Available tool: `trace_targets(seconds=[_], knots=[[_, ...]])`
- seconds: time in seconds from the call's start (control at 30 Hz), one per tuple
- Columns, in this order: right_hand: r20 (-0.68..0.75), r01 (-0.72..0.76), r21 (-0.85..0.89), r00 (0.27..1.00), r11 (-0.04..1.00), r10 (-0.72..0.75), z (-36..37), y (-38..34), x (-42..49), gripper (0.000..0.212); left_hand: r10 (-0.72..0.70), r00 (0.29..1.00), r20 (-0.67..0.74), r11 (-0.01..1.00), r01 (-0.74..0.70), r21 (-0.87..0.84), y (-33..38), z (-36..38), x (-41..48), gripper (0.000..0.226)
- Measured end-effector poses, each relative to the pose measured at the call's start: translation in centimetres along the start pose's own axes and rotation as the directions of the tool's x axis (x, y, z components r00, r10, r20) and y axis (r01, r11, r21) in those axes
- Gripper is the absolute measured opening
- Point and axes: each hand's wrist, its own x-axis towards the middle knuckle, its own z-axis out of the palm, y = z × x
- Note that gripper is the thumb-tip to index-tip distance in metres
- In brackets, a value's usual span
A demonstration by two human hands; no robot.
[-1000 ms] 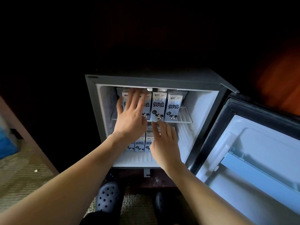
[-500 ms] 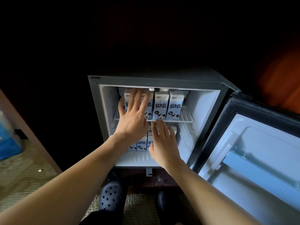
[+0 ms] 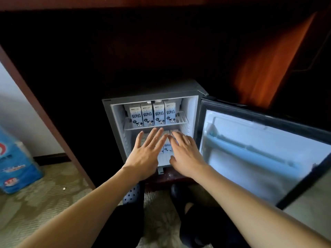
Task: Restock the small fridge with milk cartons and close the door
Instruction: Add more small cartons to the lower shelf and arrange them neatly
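Nearest to me are the person's dark shoes [image 3: 132,192] on the patterned carpet [image 3: 44,194], with a blue pack [image 3: 16,167] standing well off to the left of the fingers. Both arms reach forward and low. The left hand [image 3: 145,154] and right hand [image 3: 186,158] sit side by side at the fridge [image 3: 107,126] mouth. Their fingers [image 3: 155,136] are straight and spread, and neither hand holds anything.

To the right of the right fingers the door [image 3: 259,149] stands swung wide open, its white liner facing the room.

Just past the fingertips, on the fridge floor, stand the lower cartons [image 3: 167,147]. One printed face shows in the gap between the hands and the rest are hidden behind them. Whether the fingers actually touch them I cannot tell. Above the fingertips runs the wire shelf [image 3: 181,119], and on it four upper cartons [image 3: 152,114] stand upright in a neat row (labels all facing out), pressed close together.

From where I stand the stocking looks about finished. The top shelf is full, the bottom has cartons in it, and no loose carton shows on the carpet or in either hand. This seems to be a last tidy of the lower row. What is plainly left is the door, which has yet to be swung shut, likely by the right hand, since it lies on that side.
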Motion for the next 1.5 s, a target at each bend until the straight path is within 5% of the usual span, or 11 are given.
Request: trace_targets(seconds=[0.17,0.33,0.6,0.77,1.07,1.3,1.5], knots=[[-0.069,-0.044,0.086,0.996,0.995,0.05,-6.8,1.1,-8.7,0.064,0.068,0.998,-0.012,0.988,-0.069,-0.14,5.8,-5.5,-2.3,0.083],[-0.199,-0.139,0.185,0.964,0.973,0.176,-12.2,3.7,-17.1,0.053,0.277,0.944,-0.178,0.948,-0.299,-0.111,13.0,-10.8,-2.1,0.069],[-0.215,-0.342,0.072,0.912,0.937,0.349,-15.2,9.1,-31.9,0.053,0.5,0.82,-0.278,0.819,-0.553,-0.156,26.0,-14.6,-1.6,0.058],[-0.109,-0.5,0.131,0.851,0.856,0.514,-12.5,11.0,-41.0,0.055,0.59,0.787,-0.181,0.717,-0.614,-0.33,35.2,-11.6,-3.3,0.058],[0.107,-0.743,0.206,0.665,0.637,0.74,-2.0,13.4,-51.5,0.054,0.711,0.689,0.142,0.689,-0.64,-0.341,46.6,-1.6,-6.8,0.066],[0.381,-0.871,0.206,0.492,0.447,0.783,8.8,14.1,-56.2,0.058,0.715,0.574,0.399,0.699,-0.577,-0.422,48.0,5.5,-10.1,0.066],[0.515,-0.932,0.171,0.36,0.319,0.778,13.4,14.6,-57.2,0.062,0.685,0.584,0.437,0.727,-0.505,-0.465,48.3,7.1,-9.2,0.065]])
